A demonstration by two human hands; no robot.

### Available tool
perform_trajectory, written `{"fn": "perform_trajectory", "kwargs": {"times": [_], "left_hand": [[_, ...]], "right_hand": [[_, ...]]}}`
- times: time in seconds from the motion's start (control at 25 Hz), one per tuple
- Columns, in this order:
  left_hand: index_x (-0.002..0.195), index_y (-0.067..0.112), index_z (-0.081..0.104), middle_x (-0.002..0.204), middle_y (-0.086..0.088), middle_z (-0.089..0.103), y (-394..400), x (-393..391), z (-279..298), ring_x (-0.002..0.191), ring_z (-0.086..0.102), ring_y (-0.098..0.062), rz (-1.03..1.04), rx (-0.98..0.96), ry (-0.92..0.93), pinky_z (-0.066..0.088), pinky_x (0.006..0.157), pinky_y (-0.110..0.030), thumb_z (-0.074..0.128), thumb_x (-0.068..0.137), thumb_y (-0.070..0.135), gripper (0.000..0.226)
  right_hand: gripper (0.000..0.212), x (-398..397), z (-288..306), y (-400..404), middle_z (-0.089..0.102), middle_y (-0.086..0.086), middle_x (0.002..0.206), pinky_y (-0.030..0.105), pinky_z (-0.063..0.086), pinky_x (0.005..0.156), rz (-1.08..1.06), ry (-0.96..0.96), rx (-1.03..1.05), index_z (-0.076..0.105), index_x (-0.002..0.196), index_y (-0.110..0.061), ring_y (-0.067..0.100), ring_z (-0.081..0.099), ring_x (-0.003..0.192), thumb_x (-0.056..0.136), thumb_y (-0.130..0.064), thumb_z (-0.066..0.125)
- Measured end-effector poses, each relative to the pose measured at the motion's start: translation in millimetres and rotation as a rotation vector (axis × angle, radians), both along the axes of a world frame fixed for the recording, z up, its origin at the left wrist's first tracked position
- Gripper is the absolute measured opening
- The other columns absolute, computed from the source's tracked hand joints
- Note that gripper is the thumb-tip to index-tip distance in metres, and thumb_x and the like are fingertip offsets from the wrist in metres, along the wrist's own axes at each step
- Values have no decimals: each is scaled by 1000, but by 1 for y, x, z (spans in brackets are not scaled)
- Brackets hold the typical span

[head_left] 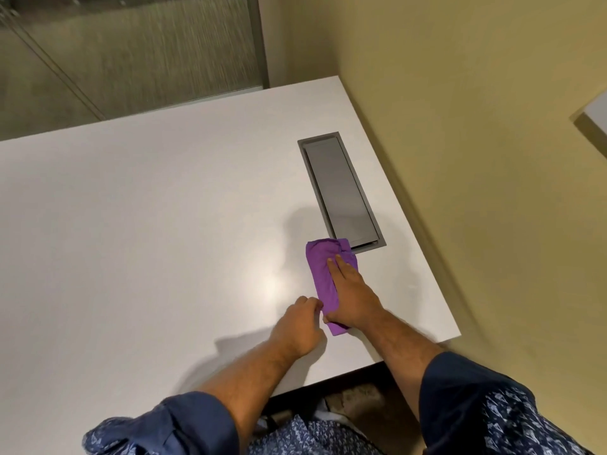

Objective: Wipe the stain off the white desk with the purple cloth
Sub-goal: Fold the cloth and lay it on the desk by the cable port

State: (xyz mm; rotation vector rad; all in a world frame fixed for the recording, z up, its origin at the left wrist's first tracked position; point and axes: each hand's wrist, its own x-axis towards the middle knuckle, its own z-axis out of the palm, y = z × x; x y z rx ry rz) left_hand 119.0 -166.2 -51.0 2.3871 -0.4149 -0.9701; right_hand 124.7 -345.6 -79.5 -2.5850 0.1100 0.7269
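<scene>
A folded purple cloth (320, 269) lies on the white desk (147, 224), near its right side. My right hand (349, 292) rests flat on top of the cloth, fingers stretched toward its far end. My left hand (300, 323) is curled beside the cloth's near end, with its fingertips touching or pinching the edge there. No stain shows on the bare desk surface; whatever lies under the cloth is hidden.
A grey metal cable hatch (340, 192) is set into the desk just beyond the cloth, whose far corner overlaps it. A yellow wall (476, 126) runs along the desk's right edge. The near desk edge (345, 372) is close to my body.
</scene>
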Motion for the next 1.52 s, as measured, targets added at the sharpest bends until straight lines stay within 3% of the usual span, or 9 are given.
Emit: {"fn": "perform_trajectory", "kwargs": {"times": [0.24,0.44,0.6,0.76,0.88,1.0,1.12,1.24,1.52], "left_hand": [[136,11,60,138,-10,57,17,31,4,124,58,-27,107,-32,10,46,106,-32,71,84,18,53],[152,13,44,150,-9,55,7,20,2,131,57,-26,117,-106,206,43,110,-30,74,86,15,72],[159,16,31,152,-6,53,-7,2,0,125,58,-22,264,-260,392,50,108,-33,68,89,2,80],[150,26,41,135,2,65,-6,-4,4,122,64,-19,564,-459,494,57,90,-33,55,94,-3,65],[136,27,59,113,3,79,-7,-7,15,101,77,-17,859,-587,622,63,87,-38,62,97,29,39],[132,24,67,125,-6,77,-10,-4,21,108,74,-23,1003,-805,913,60,96,-47,57,90,72,64],[143,14,60,145,-19,63,-11,9,30,131,63,-34,1071,-1130,1097,52,106,-56,56,89,76,82],[141,6,57,138,-21,67,-16,22,36,128,65,-39,1139,-1172,1008,55,103,-57,66,98,42,57],[144,22,51,127,-7,71,-30,22,37,114,72,-28,1000,-868,381,62,95,-51,89,77,24,77]], "right_hand": [[65,-14,10,-5,59,8,145,47,57,104,-623,-260,100,52,149,-17,30,60,130,94,-42,72],[85,-34,5,-7,61,11,133,36,57,83,-845,72,130,48,146,-10,33,67,114,83,-56,83],[42,-31,9,-2,74,12,117,31,57,71,-938,54,401,66,119,-8,22,69,88,85,-23,85],[27,-22,36,4,75,21,115,39,61,78,-1022,57,743,70,114,-7,34,74,99,88,-9,77],[45,-13,59,4,73,24,127,49,61,93,-1070,58,1087,67,127,-7,40,72,112,84,-8,79],[62,-7,75,-5,72,21,134,51,61,98,-1006,129,1495,65,138,-10,39,70,120,79,-11,84],[54,-6,78,-10,73,21,131,43,64,87,-987,140,1296,66,130,-11,33,75,109,81,-14,89],[49,-15,64,-15,78,19,119,36,63,73,-1038,20,1015,66,125,-11,28,79,96,82,-8,89],[57,-31,52,-19,78,8,123,38,65,83,-1031,-103,1256,70,129,-18,28,78,109,77,0,85]]}}
